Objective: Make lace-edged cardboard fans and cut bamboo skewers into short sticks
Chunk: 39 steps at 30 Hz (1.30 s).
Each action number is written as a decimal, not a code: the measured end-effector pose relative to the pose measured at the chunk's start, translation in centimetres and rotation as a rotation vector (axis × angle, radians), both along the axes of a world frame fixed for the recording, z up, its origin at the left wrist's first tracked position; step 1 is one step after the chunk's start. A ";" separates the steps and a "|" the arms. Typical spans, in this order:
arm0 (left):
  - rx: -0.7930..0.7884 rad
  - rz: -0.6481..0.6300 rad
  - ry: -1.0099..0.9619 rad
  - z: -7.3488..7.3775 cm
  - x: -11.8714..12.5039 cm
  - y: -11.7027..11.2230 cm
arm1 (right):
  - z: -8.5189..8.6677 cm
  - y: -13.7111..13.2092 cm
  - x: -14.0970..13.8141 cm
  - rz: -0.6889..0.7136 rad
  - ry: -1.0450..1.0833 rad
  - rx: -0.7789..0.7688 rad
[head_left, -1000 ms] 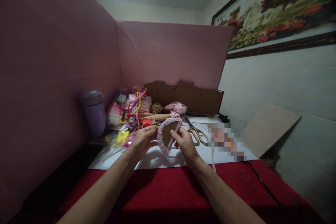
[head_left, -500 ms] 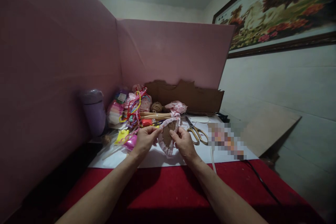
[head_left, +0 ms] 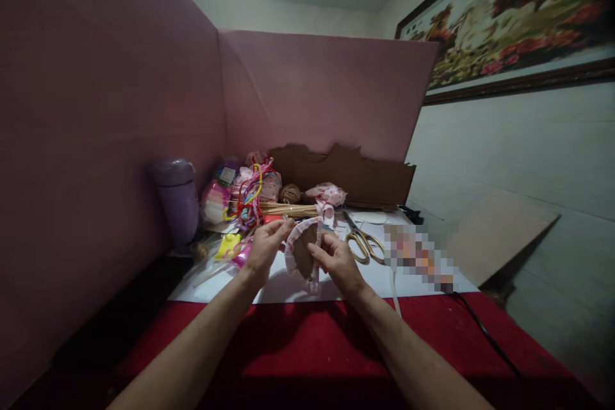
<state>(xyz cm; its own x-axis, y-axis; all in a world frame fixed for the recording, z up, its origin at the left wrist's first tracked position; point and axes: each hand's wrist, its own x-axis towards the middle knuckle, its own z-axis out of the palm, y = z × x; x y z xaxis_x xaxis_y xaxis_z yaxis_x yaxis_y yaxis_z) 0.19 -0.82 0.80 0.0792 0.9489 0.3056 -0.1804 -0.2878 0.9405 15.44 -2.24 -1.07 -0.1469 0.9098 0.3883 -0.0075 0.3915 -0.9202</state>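
A wedge-shaped brown cardboard piece (head_left: pixel 302 254) has pale pink patterned cloth folded over its curved rim. It is held up above the white sheet, its cardboard side facing me. My right hand (head_left: pixel 339 262) grips the right edge, thumb lying on the cardboard and fingers behind. My left hand (head_left: pixel 268 245) is closed in a pinch at the upper left edge; its exact contact there is hard to make out. A narrow cloth end hangs at the bottom tip. Gold-handled scissors (head_left: pixel 364 245) lie just right of my right hand.
On the white sheet (head_left: pixel 283 288) are a yellow packet (head_left: pixel 227 246), a bundle of sticks (head_left: pixel 288 209), colourful pipe cleaners (head_left: pixel 250 195), a twine ball (head_left: pixel 290 193) and pink cloth (head_left: pixel 327 195). A purple tumbler (head_left: pixel 179 205) stands left. Torn cardboard (head_left: pixel 379 182) leans behind. A pixelated object lies right.
The cloth-edged piece has turned and looks narrower, its curved rim now facing left. My left fingertips have shifted up slightly along its edge. My right hand keeps its grip. The view has shifted slightly.
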 end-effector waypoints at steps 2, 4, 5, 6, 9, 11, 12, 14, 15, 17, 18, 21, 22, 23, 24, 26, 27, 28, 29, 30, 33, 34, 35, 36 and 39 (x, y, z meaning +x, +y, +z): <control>-0.010 -0.058 0.002 -0.1 0.1 -0.1 | 0.1 -0.2 -0.1 0.023 -0.015 0.010; -0.015 -0.087 -0.004 -0.1 0.0 0.0 | -0.1 -0.2 -0.1 0.040 -0.020 0.033; -0.017 -0.094 -0.001 -0.1 0.0 0.1 | -0.2 -0.1 0.0 0.044 -0.018 0.043; -0.020 -0.097 0.006 -0.1 0.0 0.1 | -0.4 -0.1 0.0 0.048 -0.016 0.049; -0.023 -0.096 0.028 0.0 0.0 0.1 | -0.8 0.0 0.0 0.066 0.001 0.034; -0.026 -0.089 0.019 0.1 0.2 0.0 | -0.8 0.1 0.0 0.081 0.008 0.028; -0.028 -0.091 0.011 0.0 0.3 -0.1 | -0.8 0.1 0.0 0.081 0.002 0.031; -0.033 -0.105 -0.003 0.0 0.5 -0.3 | -0.6 0.0 -0.1 0.068 -0.017 0.039; -0.030 -0.111 -0.006 -0.1 0.6 -0.4 | -0.5 0.0 -0.1 0.063 -0.022 0.040; -0.015 -0.099 -0.005 -0.1 0.6 -0.5 | -0.4 -0.1 -0.1 0.068 -0.026 0.041; -0.008 -0.085 -0.007 0.0 0.6 -0.5 | -0.4 -0.2 -0.1 0.076 -0.034 0.045; -0.010 -0.076 -0.010 0.2 0.4 -0.4 | -0.3 -0.4 -0.1 0.087 -0.099 0.074; -0.015 -0.089 -0.007 0.2 0.2 -0.4 | -0.3 -0.6 -0.1 0.084 -0.116 0.079; -0.018 -0.100 -0.001 0.3 0.1 -0.3 | -0.3 -0.7 -0.2 0.079 -0.127 0.080; -0.017 -0.106 0.007 0.3 0.0 -0.3 | -0.3 -0.8 -0.2 0.075 -0.130 0.076; -0.015 -0.105 0.018 0.3 -0.1 -0.3 | -0.2 -0.9 -0.3 0.073 -0.129 0.059; -0.018 -0.101 0.019 0.2 -0.1 -0.2 | -0.2 -0.9 -0.3 0.078 -0.128 0.050; -0.022 -0.099 0.019 0.2 -0.2 -0.2 | -0.2 -0.9 -0.3 0.084 -0.125 0.043; -0.025 -0.101 0.018 0.2 -0.2 -0.1 | -0.2 -0.9 -0.3 0.092 -0.124 0.038; -0.027 -0.104 0.012 0.1 -0.2 0.0 | -0.2 -0.9 -0.3 0.100 -0.123 0.038; -0.013 -0.123 -0.017 0.0 -0.2 0.1 | -0.1 -0.9 -0.3 0.108 -0.126 0.055; -0.009 -0.122 -0.028 0.0 -0.2 0.1 | -0.1 -0.9 -0.3 0.105 -0.130 0.058; -0.007 -0.117 -0.036 0.0 -0.1 0.0 | 0.0 -1.0 -0.3 0.099 -0.137 0.060; -0.008 -0.111 -0.039 0.1 -0.1 0.0 | 0.0 -1.1 -0.4 0.091 -0.147 0.061; -0.019 -0.110 -0.014 0.2 0.0 -0.2 | 0.1 -1.4 -0.5 0.060 -0.203 0.078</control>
<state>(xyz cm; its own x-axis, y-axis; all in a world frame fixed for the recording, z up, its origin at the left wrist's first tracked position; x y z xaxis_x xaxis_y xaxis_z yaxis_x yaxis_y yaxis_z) 0.18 -1.03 1.03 0.1791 0.9403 0.2894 -0.2234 -0.2476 0.9427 14.98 -3.64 -1.01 -0.2822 0.8656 0.4137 0.1492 0.4655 -0.8724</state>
